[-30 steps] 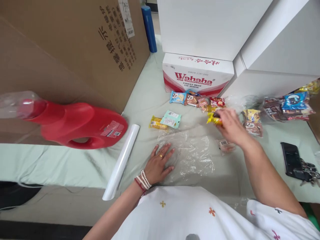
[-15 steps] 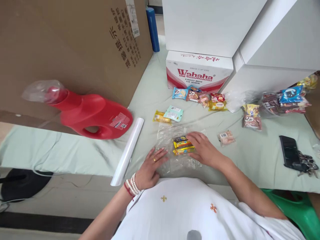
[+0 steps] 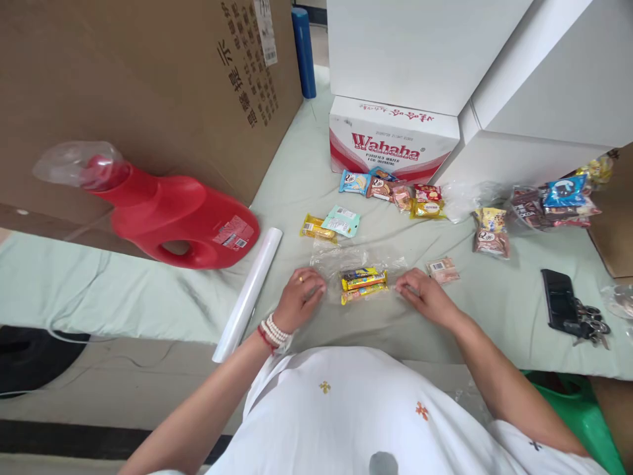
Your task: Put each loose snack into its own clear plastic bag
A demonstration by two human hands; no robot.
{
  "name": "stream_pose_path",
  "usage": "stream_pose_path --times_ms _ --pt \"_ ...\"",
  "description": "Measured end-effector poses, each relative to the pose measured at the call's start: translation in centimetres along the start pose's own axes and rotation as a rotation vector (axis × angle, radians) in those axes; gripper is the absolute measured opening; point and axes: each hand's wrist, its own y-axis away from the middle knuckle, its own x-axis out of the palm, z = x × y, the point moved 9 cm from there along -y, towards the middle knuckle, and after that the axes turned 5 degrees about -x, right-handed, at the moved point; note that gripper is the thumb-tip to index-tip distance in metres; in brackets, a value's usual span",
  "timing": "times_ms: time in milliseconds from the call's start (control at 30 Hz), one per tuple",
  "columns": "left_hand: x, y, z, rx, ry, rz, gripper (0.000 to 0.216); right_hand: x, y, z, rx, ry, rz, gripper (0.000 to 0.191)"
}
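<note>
A person's left hand (image 3: 299,298) and right hand (image 3: 424,295) each held a closed grip on opposite edges of a clear plastic film (image 3: 336,258), spread on the near part of a pale green sheet (image 3: 148,297). Two yellow snack bars (image 3: 363,285) lay on the film between the hands. A white roll (image 3: 247,293) lay just left of the left hand, and a red detergent jug (image 3: 178,221) lay on its side farther left. Loose snack packets (image 3: 390,194) sat before a far Wahaha carton (image 3: 393,142). A black phone (image 3: 558,298) and keys (image 3: 591,320) lay right.
</note>
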Motion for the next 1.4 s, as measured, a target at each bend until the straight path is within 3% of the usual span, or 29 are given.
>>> stream_pose_path --times_ms 133,200,300,367,433,533,633,767,833,933,1033,1133,1200,1333,1400 --pt "0.9 -3.6 2.9 -0.294 -0.204 -0.079 0.013 -1.3 -3.7 -4.0 0.285 0.337 0.180 0.018" --pt "1.5 -4.1 3.6 -0.373 -0.269 -0.108 0.015 -2.3 -5.4 -4.1 0.336 0.499 0.205 0.021" --pt "1.9 -3.9 3.6 -0.387 -0.277 -0.183 0.037 -5.3 -9.0 -0.9 0.225 0.612 -0.075 0.030" --pt "1.7 -3.4 3.7 -0.397 -0.257 -0.242 0.052 -5.3 -11.7 1.4 0.110 0.589 -0.141 0.045" --pt "1.5 -3.1 4.1 -0.416 -0.222 -0.262 0.070 -2.8 -14.3 1.8 0.091 0.533 0.056 0.057" --pt "1.6 -3.2 5.2 -0.472 -0.152 -0.233 0.091 1.1 -15.7 1.0 0.145 0.458 0.350 0.031" --pt "1.8 -3.7 5.7 -0.518 -0.120 -0.183 0.087 3.0 -14.2 3.0 -0.069 0.396 0.382 0.031" --pt "2.3 -4.2 5.2 -0.515 -0.172 -0.090 0.024 5.7 -8.1 5.7 -0.369 0.402 0.454 0.040" --pt "1.6 -3.8 4.8 -0.494 -0.196 -0.107 0.012 6.7 -5.7 5.9 -0.382 0.422 0.451 0.049" --pt "-0.4 -2.6 3.8 -0.458 -0.205 -0.129 0.011 7.5 -4.0 5.4 -0.322 0.435 0.411 0.056" --pt "-0.7 -1.6 2.8 -0.506 0.025 0.035 0.006 7.7 -4.0 4.8 -0.270 0.389 0.367 0.053" --pt "2.5 -1.5 0.2 -0.630 0.557 0.278 0.018 8.0 -4.4 4.7 -0.248 0.332 0.342 0.046" --pt "5.2 -2.5 -1.5 -0.695 0.809 0.299 0.024 8.1 -4.5 4.6 -0.230 0.322 0.326 0.039" --pt "9.7 -4.5 -1.8 -0.809 0.800 0.192 0.011 6.7 -3.4 4.6 -0.227 0.205 0.233 0.035" --pt "10.4 -5.4 -2.1 -0.701 0.646 0.162 0.018 5.4 -2.5 4.5 -0.256 0.065 0.172 0.039"
